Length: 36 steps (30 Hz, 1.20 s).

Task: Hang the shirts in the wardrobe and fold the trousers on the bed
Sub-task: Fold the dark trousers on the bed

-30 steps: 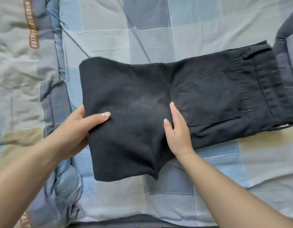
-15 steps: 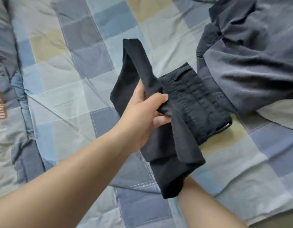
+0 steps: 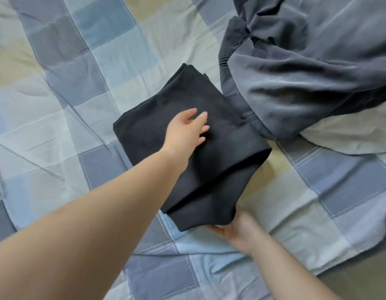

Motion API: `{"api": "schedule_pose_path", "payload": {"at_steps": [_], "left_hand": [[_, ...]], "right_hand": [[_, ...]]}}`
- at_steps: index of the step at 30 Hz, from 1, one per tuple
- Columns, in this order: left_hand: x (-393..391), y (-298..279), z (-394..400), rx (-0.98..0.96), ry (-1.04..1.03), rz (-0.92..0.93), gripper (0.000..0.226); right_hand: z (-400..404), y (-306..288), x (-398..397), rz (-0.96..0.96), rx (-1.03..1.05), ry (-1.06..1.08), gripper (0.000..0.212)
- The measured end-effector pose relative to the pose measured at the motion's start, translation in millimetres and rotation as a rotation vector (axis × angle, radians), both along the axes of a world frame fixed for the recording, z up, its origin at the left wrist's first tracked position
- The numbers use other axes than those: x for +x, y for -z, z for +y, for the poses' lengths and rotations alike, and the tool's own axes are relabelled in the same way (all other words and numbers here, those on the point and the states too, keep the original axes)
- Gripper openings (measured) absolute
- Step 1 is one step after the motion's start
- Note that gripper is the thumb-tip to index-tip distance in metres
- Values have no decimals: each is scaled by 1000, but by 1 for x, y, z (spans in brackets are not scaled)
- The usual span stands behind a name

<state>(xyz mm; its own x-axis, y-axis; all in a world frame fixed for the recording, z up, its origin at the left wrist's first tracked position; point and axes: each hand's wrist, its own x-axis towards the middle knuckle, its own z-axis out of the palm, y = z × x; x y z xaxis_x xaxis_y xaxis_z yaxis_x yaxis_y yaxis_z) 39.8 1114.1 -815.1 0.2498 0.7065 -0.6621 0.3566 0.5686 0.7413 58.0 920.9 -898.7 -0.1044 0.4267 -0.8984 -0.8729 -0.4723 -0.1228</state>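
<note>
The black trousers [image 3: 211,161] lie folded into a compact bundle in the middle of the bed. My left hand [image 3: 185,131] rests flat on top of the bundle, fingers straight and spread. My right hand [image 3: 233,228] is under the near corner of the bundle, palm up, with its fingers hidden beneath the cloth. A crumpled dark grey garment [image 3: 307,68] lies just beyond the trousers at the upper right, touching their far edge.
The bed carries a checked blue, grey and beige cover [image 3: 68,87], wrinkled in places. A pale cloth [image 3: 348,135] shows under the grey garment at right. The bed's edge [image 3: 350,265] runs across the lower right corner.
The trouser legs were lifted by my left hand and folded over the waistband. The trousers now form a small bundle, with my left hand flat on top and my right hand beneath the near corner.
</note>
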Motion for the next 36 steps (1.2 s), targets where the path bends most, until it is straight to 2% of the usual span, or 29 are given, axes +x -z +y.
{"api": "schedule_pose_path", "payload": {"at_steps": [2, 4, 7, 9, 12, 14, 19, 22, 27, 29, 31, 32, 34, 36], "left_hand": [[-40, 8, 1, 242, -112, 145, 22], [-82, 16, -1, 343, -231, 319, 16], [-123, 30, -9, 148, -351, 418, 37], [-132, 40, -18, -91, -394, 307, 55], [-131, 50, -28, -317, -328, 66, 57], [-127, 53, -32, -326, -288, -49, 54], [-141, 53, -37, -223, -250, -25, 46], [-170, 51, -57, -205, -232, 73, 45], [-252, 43, -131, -305, -151, 229, 44], [-278, 36, -160, -356, -126, 262, 45], [-292, 32, -179, -375, -121, 278, 45], [-295, 31, -184, -372, -131, 287, 45], [-294, 32, -189, -351, -157, 310, 46], [-290, 34, -189, -335, -170, 330, 48]], "right_hand": [[-12, 5, 17, -172, -54, -17, 26], [-11, 2, 37, -279, -60, 124, 31], [6, -7, 69, -305, 24, 306, 49], [27, -18, 79, -340, 65, 274, 58], [47, -25, 75, -383, 110, 175, 71], [51, -26, 73, -379, 133, 163, 71], [53, -27, 70, -457, 49, 152, 30], [14, -27, 39, -376, 29, 159, 21], [-102, -42, -46, -103, -99, 174, 36], [-134, -54, -66, -98, -148, 138, 38], [-150, -62, -74, -257, -219, 50, 40], [-154, -67, -74, -403, -266, -17, 44], [-156, -79, -73, -845, -272, -262, 50], [-155, -86, -73, -1226, -103, -614, 63]]}}
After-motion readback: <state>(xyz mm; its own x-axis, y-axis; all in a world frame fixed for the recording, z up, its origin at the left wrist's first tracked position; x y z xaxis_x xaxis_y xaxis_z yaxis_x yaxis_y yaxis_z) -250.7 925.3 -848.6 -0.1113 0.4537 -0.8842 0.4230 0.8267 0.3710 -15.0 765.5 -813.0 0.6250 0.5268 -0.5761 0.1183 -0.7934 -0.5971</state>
